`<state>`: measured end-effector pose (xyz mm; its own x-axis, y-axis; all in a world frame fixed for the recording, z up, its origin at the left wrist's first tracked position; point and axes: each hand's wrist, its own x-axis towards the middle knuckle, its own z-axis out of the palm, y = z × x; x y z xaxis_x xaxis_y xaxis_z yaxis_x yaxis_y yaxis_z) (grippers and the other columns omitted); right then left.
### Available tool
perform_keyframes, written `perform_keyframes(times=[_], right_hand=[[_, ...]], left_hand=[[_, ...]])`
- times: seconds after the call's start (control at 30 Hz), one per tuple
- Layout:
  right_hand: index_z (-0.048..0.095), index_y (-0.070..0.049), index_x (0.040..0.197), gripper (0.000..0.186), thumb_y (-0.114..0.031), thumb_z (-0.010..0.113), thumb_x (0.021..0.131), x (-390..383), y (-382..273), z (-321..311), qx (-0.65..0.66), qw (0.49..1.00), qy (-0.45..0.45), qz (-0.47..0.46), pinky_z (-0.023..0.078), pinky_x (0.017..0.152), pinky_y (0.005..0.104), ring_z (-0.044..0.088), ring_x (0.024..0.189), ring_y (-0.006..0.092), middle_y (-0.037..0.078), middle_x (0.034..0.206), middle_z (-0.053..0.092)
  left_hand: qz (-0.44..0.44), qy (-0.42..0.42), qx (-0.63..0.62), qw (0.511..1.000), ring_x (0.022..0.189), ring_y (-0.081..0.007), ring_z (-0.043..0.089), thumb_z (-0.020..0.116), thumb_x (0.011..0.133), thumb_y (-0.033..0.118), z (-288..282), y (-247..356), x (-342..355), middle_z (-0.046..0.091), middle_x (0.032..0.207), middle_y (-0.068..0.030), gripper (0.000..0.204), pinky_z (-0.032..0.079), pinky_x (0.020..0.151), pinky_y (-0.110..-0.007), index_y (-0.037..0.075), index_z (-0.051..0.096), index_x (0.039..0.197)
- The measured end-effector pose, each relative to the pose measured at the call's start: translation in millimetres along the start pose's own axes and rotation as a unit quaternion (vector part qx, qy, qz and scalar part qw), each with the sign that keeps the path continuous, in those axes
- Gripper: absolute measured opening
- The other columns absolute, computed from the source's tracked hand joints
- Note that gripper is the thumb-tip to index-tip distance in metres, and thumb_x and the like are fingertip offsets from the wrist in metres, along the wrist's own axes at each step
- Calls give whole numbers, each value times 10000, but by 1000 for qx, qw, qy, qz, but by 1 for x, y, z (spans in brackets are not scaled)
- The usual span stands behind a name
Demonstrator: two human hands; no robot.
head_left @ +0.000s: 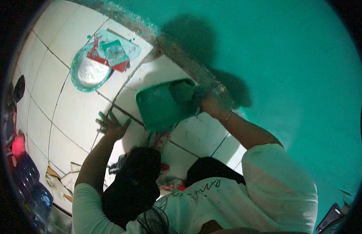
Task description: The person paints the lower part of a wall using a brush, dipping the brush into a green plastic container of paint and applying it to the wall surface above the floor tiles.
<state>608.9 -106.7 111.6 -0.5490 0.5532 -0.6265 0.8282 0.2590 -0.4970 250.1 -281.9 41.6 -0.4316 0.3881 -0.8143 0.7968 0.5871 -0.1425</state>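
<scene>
A green tray (155, 107) with paint-coloured insides lies on the white tiles in front of me, close to the wall. My right hand (212, 103) is at the tray's right end, its fingers dark, shaded and smeared. Whether they grip the rim or something else does not show. A dark patch in the tray beside those fingers could be shadow or an object. My left hand (112, 126) is held out left of the tray, fingers spread, green on the fingertips, with nothing in it.
A green-rimmed bowl of white stuff (91, 72) stands at the far left, with a paint-smeared red and pale green flat piece (114, 52) across its edge. A green wall (286, 78) rises on the right. Clear plastic bottles (38, 195) lie at the lower left, near torn cardboard (58, 181).
</scene>
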Motion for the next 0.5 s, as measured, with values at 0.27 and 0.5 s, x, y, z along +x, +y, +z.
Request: perform_keyframes(times=[0.27,0.5], right_hand=[[598,23,1065,254,-40,565,821,-70,-34,-33,125,984,90,88,519,853,389,604,996,286,161,1032,626],[595,8,1051,248,-77,527,828,-163,10,-9,334,906,127,228,535,725,348,612,884,255,156,960,615]], left_hand=[[26,27,-75,996,1292,-571,-141,362,712,829,-21,17,-8,-193,1424,-336,1175,15,1022,-672,14,-80,1434],[166,-53,-151,973,1244,-414,322,597,778,472,-4,81,-115,331,1343,-245,850,257,1046,-476,-32,242,1363]])
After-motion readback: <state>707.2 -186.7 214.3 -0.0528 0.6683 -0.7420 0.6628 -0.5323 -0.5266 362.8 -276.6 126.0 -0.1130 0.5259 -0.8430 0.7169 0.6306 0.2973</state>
